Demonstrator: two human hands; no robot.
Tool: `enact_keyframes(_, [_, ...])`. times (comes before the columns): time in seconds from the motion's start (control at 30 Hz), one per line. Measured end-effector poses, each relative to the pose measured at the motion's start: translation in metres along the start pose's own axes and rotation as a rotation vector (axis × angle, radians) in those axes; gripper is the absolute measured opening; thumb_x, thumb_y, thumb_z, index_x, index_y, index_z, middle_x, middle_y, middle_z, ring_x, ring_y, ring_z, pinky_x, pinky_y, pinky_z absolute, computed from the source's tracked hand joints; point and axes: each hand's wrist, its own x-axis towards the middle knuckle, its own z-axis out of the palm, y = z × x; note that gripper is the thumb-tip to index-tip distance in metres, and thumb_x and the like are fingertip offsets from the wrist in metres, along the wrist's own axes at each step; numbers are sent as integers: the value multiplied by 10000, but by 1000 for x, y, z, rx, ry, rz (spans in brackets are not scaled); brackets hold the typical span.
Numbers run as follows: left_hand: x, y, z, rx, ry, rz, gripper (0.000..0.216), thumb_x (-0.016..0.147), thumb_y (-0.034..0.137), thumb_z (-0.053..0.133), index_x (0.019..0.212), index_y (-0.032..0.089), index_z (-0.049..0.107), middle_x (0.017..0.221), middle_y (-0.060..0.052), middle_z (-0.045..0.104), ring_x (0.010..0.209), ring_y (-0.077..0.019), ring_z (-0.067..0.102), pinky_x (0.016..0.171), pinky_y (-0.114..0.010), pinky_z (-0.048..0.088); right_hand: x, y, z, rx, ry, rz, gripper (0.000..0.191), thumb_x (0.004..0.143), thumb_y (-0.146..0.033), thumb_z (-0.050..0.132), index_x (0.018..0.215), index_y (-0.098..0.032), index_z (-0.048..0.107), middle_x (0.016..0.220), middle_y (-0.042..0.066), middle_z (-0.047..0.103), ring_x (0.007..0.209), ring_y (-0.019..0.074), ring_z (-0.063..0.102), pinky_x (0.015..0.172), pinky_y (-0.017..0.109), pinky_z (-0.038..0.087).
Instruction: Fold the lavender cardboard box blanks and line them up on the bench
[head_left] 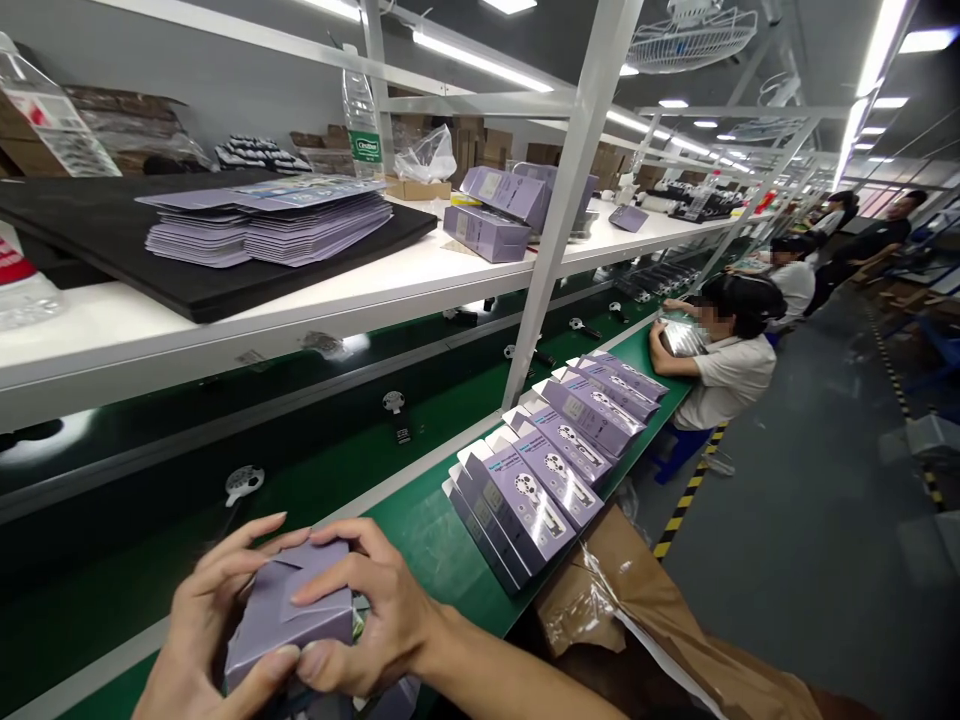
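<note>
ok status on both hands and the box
Left hand, right hand: both holding purple box. Flap showing on upper face, full closure unclear. Row of boxes on green bench beyond; no obstruction visible.

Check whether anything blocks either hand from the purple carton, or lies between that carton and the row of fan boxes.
Nothing visible blocks the left hand or right hand: both grip the purple carton. Toward the row of fan boxes, only the right hand itself and green worktop show between.
</note>
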Motion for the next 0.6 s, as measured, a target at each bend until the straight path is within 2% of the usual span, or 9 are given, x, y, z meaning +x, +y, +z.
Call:
enact_keyframes(0.1, [4,19,15,-23,21,-200,416,654,574,686,1020,435,544,1304,-56,536,1049,-422,633,849,-673,513,-1,10,4,-89,37,29,345,582,-406,756,833,-217,615,1116,90,588,1128,253,591,893,377,548])
enact_keyframes(0.2, [7,38,25,-40,-1,-315,428,664,680,648,996,433,538,1336,-28,499,1133,-409,573,963,-699,412,-2,13,1,-151,45,75,350,537,-345,782,819,-212,623,1084,94,596,1112,260,600,833,363,566])
enact_keyframes(0.27, [9,40,24,-15,-29,-327,456,667,705,635,1019,432,534,1356,-22,491,1177,-403,543,985,-678,405,-1,8,-7,-160,8,110,407,528,-313,802,887,-210,643,1183,106,568,1144,257,587,849,355,562])
enact_keyframes(0.37, [7,28,16,40,-69,-292,501,697,707,607,1113,442,514,1418,-22,462,1247,-393,500,1008,-642,417,2,-2,-26,-121,-236,144,586,577,-346,838,1117,-260,627,1454,77,418,1285,244,501,973,347,510])
enact_keyframes(0.43, [4,16,11,43,-121,-230,534,712,691,609,1168,436,502,1446,-27,447,1243,-366,521,973,-556,493,2,-7,-36,-85,-363,145,631,606,-398,849,1178,-292,604,1524,41,352,1351,233,441,1050,342,454])
enact_keyframes(0.53, [0,7,10,23,-187,-191,554,752,667,600,1221,389,502,1464,-48,440,1259,-328,525,953,-430,538,1,-7,-43,-52,-340,108,602,585,-445,865,1109,-260,634,1492,65,399,1340,227,459,1084,329,420])
enact_keyframes(0.6, [-1,6,12,29,-195,-166,536,794,628,583,1251,358,504,1468,-65,439,1292,-320,497,988,-413,517,-2,-4,-43,-58,-334,117,652,581,-467,864,1142,-246,618,1488,96,394,1348,242,449,1088,359,418])
